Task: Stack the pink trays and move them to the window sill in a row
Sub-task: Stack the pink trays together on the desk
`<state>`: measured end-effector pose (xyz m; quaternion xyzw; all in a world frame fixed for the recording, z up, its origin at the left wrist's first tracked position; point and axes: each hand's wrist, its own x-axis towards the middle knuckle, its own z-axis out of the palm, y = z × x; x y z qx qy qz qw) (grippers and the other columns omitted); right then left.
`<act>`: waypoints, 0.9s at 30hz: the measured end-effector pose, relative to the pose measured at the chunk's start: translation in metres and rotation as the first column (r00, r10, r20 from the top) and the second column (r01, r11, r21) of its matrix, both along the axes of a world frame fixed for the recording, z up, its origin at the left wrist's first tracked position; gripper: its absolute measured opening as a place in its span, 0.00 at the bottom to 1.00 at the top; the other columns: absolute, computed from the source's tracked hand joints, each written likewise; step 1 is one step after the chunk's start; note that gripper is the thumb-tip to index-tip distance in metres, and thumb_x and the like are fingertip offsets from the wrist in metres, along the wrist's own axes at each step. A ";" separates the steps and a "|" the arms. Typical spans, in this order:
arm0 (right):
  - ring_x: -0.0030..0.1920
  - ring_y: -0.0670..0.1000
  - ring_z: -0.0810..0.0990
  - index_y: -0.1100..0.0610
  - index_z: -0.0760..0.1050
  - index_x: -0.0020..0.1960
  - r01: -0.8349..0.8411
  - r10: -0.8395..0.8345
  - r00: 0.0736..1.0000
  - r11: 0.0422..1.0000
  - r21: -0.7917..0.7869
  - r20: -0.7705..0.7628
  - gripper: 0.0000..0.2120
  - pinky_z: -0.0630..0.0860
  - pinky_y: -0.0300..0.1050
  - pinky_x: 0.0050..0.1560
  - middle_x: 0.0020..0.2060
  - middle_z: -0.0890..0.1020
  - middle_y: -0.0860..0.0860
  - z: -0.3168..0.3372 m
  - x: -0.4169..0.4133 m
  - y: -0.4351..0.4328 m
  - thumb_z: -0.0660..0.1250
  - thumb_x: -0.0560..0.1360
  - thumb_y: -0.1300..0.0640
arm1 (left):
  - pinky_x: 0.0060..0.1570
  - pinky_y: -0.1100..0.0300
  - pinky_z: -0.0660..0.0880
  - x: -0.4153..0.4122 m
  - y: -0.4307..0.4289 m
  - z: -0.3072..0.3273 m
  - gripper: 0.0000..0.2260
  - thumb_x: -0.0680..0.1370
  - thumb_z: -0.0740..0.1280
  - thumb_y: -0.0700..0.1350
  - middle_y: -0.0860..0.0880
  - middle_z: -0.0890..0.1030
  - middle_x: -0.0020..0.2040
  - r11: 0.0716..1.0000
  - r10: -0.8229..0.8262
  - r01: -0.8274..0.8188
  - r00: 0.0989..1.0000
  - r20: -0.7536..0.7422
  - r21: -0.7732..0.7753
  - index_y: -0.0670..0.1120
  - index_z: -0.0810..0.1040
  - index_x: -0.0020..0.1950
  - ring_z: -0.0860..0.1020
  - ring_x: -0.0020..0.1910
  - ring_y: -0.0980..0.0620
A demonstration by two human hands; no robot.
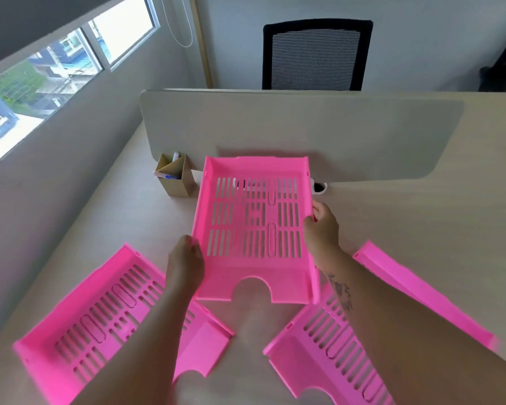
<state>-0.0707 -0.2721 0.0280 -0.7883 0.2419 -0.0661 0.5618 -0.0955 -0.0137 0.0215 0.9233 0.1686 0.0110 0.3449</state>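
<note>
Three pink slotted trays are in view. The middle tray (254, 229) is held above the desk, tilted slightly, its notched front edge toward me. My left hand (186, 258) grips its left wall and my right hand (322, 226) grips its right wall. A second pink tray (100, 317) lies flat on the desk at the lower left, partly under my left forearm. A third pink tray (362, 346) lies at the lower right under my right forearm. The window sill (41, 135) runs along the wall on the left.
A beige divider panel (304, 133) stands across the desk (421, 214) behind the held tray. A cardboard pen holder (176, 176) sits at its left end and a white cable port (319, 187) at the tray's right. A black mesh chair (316, 54) stands beyond.
</note>
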 end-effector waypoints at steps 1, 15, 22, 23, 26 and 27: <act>0.35 0.39 0.77 0.56 0.69 0.71 0.013 -0.013 1.000 1.000 0.001 0.005 0.24 0.72 0.29 0.27 0.58 0.80 0.54 0.000 0.003 0.001 0.54 0.77 0.67 | 0.33 0.56 0.70 0.005 0.002 -0.001 0.11 0.82 0.54 0.43 0.44 0.76 0.41 1.000 -0.006 0.006 1.000 0.005 -0.002 0.41 0.73 0.47 0.74 0.36 0.46; 0.34 0.43 0.78 0.57 0.70 0.69 0.075 -0.074 0.996 0.997 0.018 -0.051 0.22 0.75 0.36 0.30 0.58 0.80 0.54 -0.028 -0.010 0.006 0.55 0.78 0.68 | 0.31 0.56 0.63 0.004 0.007 -0.036 0.09 0.81 0.57 0.41 0.44 0.75 0.38 1.000 -0.029 0.029 0.999 -0.016 -0.003 0.41 0.71 0.43 0.72 0.35 0.45; 0.25 0.44 0.73 0.56 0.68 0.71 0.093 -0.107 0.978 0.992 -0.087 -0.178 0.21 0.68 0.32 0.19 0.58 0.80 0.55 -0.057 -0.056 -0.023 0.56 0.79 0.66 | 0.26 0.60 0.60 -0.035 -0.018 -0.047 0.10 0.80 0.55 0.39 0.49 0.72 0.34 0.990 -0.134 0.137 0.982 -0.133 0.014 0.43 0.69 0.40 0.70 0.32 0.49; 0.24 0.43 0.72 0.56 0.68 0.71 0.087 -0.105 0.976 0.991 -0.100 -0.192 0.21 0.67 0.33 0.19 0.59 0.80 0.55 -0.060 -0.060 -0.025 0.56 0.79 0.66 | 0.27 0.60 0.62 -0.039 -0.019 -0.048 0.09 0.80 0.55 0.39 0.48 0.73 0.35 0.989 -0.143 0.147 0.977 -0.160 0.012 0.42 0.70 0.42 0.71 0.33 0.49; 0.22 0.42 0.68 0.56 0.67 0.72 0.072 -0.097 0.975 0.989 -0.130 -0.200 0.21 0.66 0.33 0.19 0.63 0.78 0.56 -0.068 -0.067 -0.030 0.56 0.79 0.65 | 0.30 0.57 0.69 -0.049 -0.023 -0.052 0.10 0.81 0.54 0.40 0.44 0.76 0.39 0.988 -0.149 0.152 0.972 -0.184 0.002 0.40 0.72 0.45 0.74 0.35 0.47; 0.21 0.42 0.67 0.56 0.66 0.72 0.067 -0.093 0.976 0.989 -0.131 -0.199 0.21 0.66 0.33 0.18 0.64 0.78 0.56 -0.069 -0.068 -0.032 0.56 0.80 0.65 | 0.30 0.57 0.70 -0.051 -0.023 -0.052 0.10 0.81 0.54 0.41 0.44 0.77 0.40 0.989 -0.143 0.145 0.972 -0.185 -0.003 0.41 0.71 0.45 0.74 0.35 0.48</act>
